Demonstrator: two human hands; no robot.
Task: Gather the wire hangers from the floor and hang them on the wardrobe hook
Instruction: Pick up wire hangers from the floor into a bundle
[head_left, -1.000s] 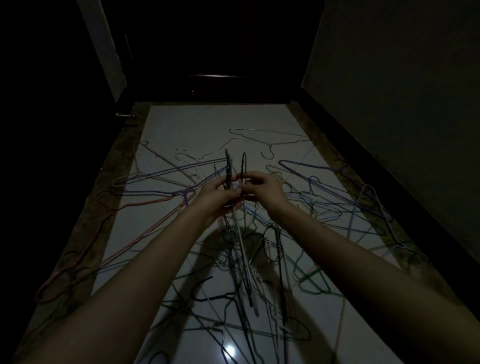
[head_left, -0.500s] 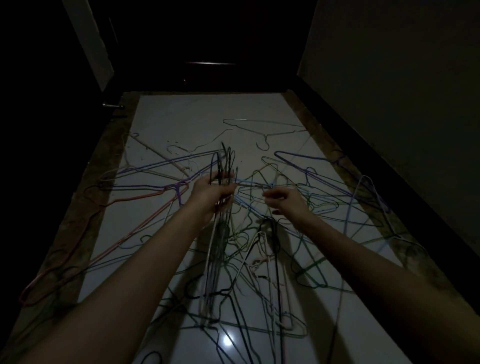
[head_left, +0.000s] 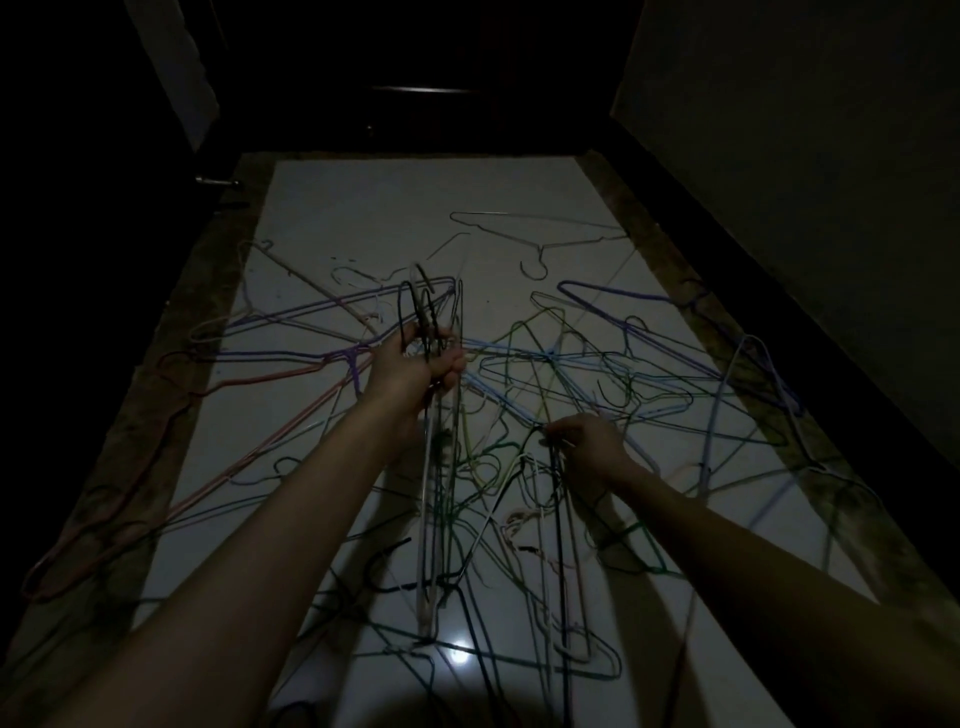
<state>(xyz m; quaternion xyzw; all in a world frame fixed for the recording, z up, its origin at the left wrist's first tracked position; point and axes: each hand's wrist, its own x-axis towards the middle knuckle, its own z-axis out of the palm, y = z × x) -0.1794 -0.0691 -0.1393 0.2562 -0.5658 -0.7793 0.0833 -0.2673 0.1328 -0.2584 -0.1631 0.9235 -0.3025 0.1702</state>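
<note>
Several wire hangers in purple, green, blue, pink, black and white lie tangled on the pale floor (head_left: 363, 218). My left hand (head_left: 421, 364) grips a bunch of hangers (head_left: 434, 499) by their necks; the black hooks stick up above my fist and the frames hang down below it. My right hand (head_left: 587, 447) is lower and to the right, down in the tangle, pinching the hook of a dark hanger (head_left: 558, 525) that lies among white and green ones. No wardrobe hook shows in the dim frame.
A dark wall (head_left: 779, 208) with a black skirting runs along the right. A dark door or cabinet front (head_left: 415, 93) closes the far end, and a metal handle (head_left: 215, 182) sticks out at the left. One lone grey hanger (head_left: 540, 234) lies farther back.
My hands have come apart. The left keeps the bunch and has drifted up and left; the right has dropped down and right into the pile and taken a dark hanger's hook.
</note>
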